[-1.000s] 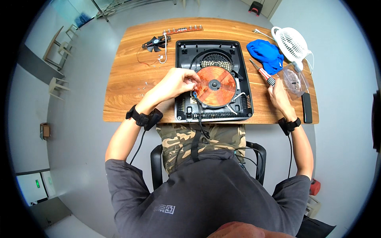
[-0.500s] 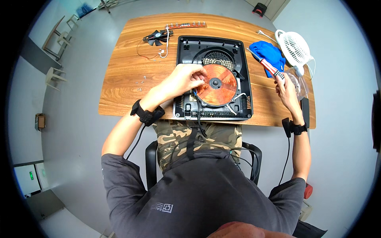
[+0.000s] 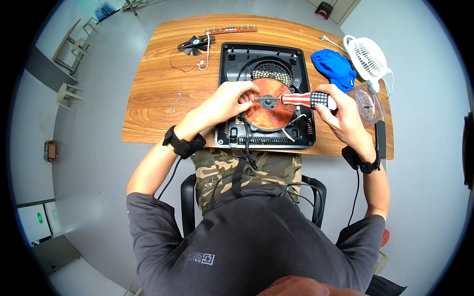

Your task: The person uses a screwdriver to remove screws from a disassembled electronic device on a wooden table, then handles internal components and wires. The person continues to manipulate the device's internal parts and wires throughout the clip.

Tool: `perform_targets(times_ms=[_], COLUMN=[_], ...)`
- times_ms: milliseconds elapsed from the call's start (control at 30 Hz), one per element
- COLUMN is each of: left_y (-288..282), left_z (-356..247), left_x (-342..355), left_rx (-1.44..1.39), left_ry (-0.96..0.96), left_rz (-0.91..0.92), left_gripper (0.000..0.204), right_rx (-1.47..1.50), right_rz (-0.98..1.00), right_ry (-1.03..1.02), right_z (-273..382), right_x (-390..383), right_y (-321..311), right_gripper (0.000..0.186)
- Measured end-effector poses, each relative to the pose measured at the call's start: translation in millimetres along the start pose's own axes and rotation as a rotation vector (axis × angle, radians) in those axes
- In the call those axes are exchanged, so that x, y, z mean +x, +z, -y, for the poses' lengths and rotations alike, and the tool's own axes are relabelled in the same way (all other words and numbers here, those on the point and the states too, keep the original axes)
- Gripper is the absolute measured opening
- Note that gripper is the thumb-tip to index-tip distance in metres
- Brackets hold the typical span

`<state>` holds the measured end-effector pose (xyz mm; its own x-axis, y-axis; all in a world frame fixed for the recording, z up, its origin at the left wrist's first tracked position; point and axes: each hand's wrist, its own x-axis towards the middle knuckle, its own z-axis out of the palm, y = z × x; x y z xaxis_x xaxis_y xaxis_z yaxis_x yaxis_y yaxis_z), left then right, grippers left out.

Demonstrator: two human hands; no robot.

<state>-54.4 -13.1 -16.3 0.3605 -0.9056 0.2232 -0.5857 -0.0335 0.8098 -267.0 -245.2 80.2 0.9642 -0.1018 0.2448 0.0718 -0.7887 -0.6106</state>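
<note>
The right hand curls firmly around the smooth striped-and-dotted handle of a screwdriver, its slim metal shaft pointing left over the round copper induction coil. At the coil's left edge the left hand bunches its fingertips; whether they pinch anything I cannot tell. The coil sits in the near half of an open black plastic housing.
</note>
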Motion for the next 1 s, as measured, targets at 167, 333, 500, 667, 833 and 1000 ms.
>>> perform_targets(times_ms=[167,333,500,667,833,1000], left_y=[1,3,4,3,5,7], left_z=[6,3,1,-1,-3,-6], left_x=[-1,-1,-1,-1,-1,-3], left_rx=[0.03,0.039,0.039,0.058,0.132,0.023], left_ry=[0.032,0.113,0.103,0.11,0.128,0.024], left_rz=[0.013,-0.002,0.016,0.031,0.032,0.059], left_gripper=[0.032,0.027,0.027,0.03,0.031,0.031], right_rx=[-0.005,-0.016,-0.005,-0.013,-0.005,0.03], right_rz=[0.016,0.011,0.012,0.0,-0.009,-0.036], right_ry=[0.004,-0.01,0.006,-0.006,0.01,0.053], right_z=[0,-1,-1,1,2,1], right_x=[2,0,-1,-4,-6,-7], right_y=[5,8,8,7,8,9], right_gripper=[0.032,0.031,0.03,0.029,0.028,0.027])
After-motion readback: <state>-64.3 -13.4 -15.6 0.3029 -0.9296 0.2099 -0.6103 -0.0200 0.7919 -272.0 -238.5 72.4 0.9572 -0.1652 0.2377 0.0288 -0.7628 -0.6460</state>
